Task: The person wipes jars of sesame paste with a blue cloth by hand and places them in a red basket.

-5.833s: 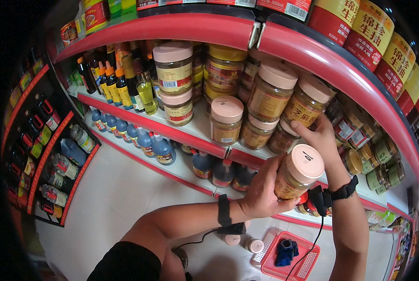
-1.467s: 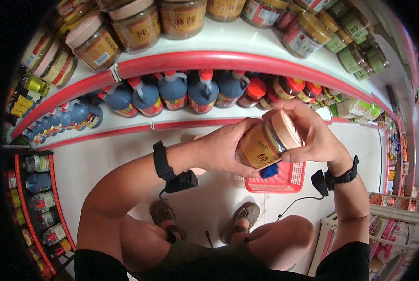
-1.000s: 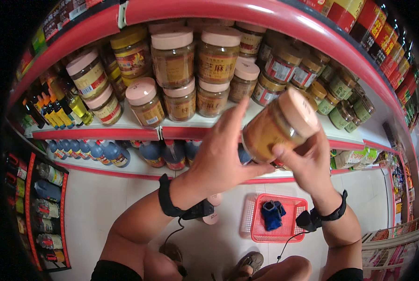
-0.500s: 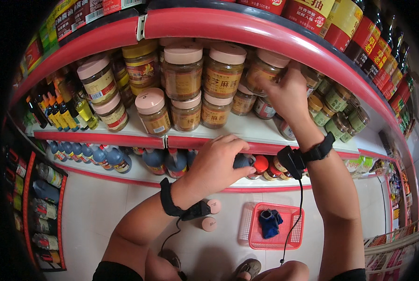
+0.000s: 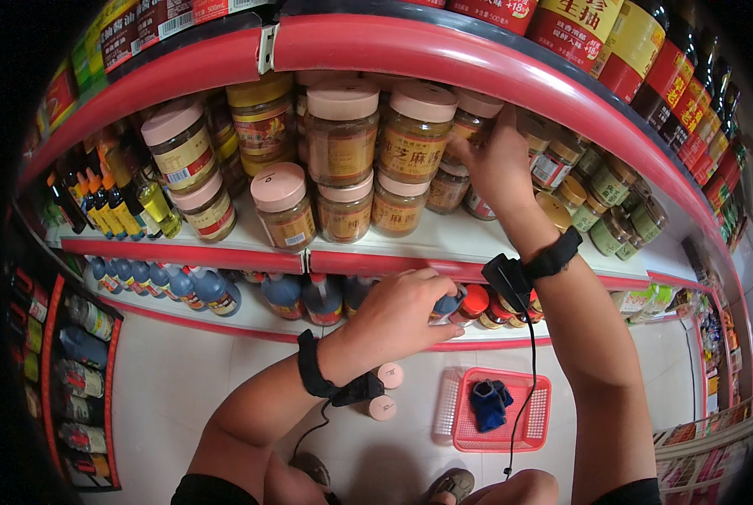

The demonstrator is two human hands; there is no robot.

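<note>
My right hand [image 5: 501, 164] reaches under the upper shelf's lip, its fingers and thumb around a pink-lidded jar of brown paste [image 5: 474, 123]. That jar sits in the upper layer, atop another pink-lidded jar [image 5: 449, 187], and is partly hidden by the hand and by the front stack. Just left stand two-high stacks of similar jars, among them an upper jar [image 5: 416, 139] and a taller-looking one [image 5: 342, 135]. A single jar [image 5: 282, 206] stands by the shelf edge. My left hand [image 5: 400, 310] hovers before the lower shelf, holding nothing, thumb apart from its loosely bent fingers.
Small spice jars [image 5: 610, 181] fill the shelf's right side; slim bottles [image 5: 107, 202] stand at far left. Overhead runs a red shelf edge [image 5: 444, 52]. On the floor are a pink basket [image 5: 524, 433] with a dark blue cloth [image 5: 490, 406], and two pink-lidded containers [image 5: 382, 408].
My right hand has brought the jar leftward and deeper, close behind the front stack. The left hand has dropped slightly. The view has shifted a little.
</note>
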